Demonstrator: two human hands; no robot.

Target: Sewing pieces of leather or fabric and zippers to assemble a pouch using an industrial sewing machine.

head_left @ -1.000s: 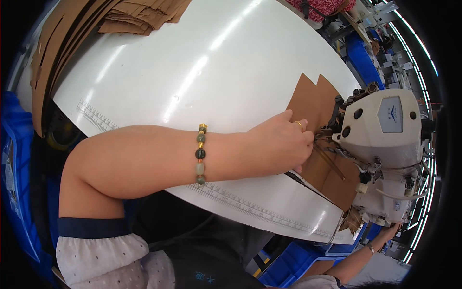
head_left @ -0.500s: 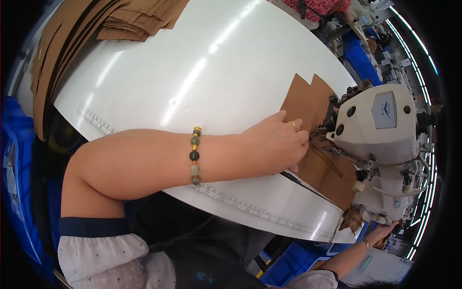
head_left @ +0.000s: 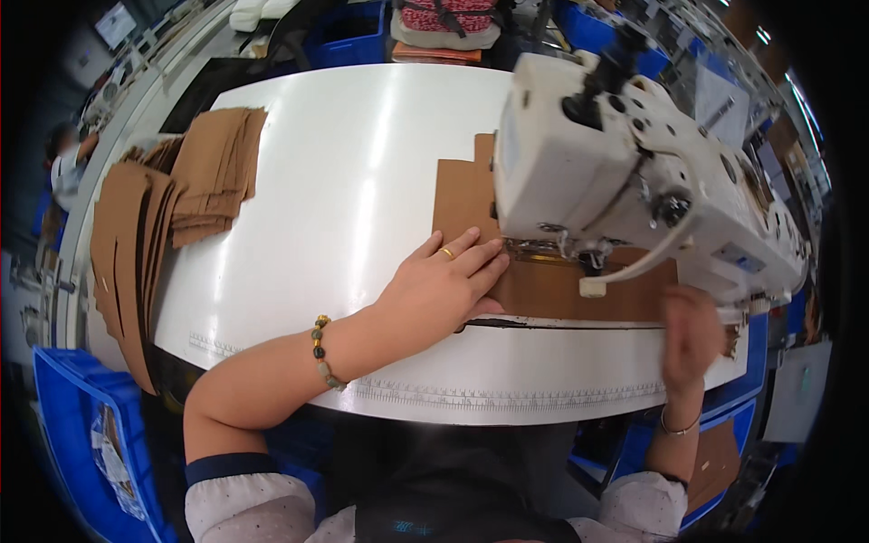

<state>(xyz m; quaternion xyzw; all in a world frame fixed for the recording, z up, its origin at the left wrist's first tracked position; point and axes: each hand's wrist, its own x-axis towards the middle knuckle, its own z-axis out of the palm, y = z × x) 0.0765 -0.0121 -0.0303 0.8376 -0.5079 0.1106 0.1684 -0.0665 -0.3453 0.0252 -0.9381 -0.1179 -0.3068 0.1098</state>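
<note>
Left hand (head_left: pixel 441 282) flat, fingers spread, pressing brown leather piece (head_left: pixel 561 285) onto white table (head_left: pixel 362 181) beside sewing machine (head_left: pixel 625 172). Right hand (head_left: pixel 690 337) blurred at machine's front, raised near piece's edge; grip cannot be told.

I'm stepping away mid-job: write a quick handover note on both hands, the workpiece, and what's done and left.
Left hand: flat, fingers spread, pressing the brown leather piece on the white table, beside the sewing machine head.
Right hand: raised and blurred at the table's front edge, holding nothing visible.
Piece lies under the machine head; the needle area is partly hidden.
Stitching done: cannot tell.
Left: stack of brown cut pieces waits at far left.
</note>
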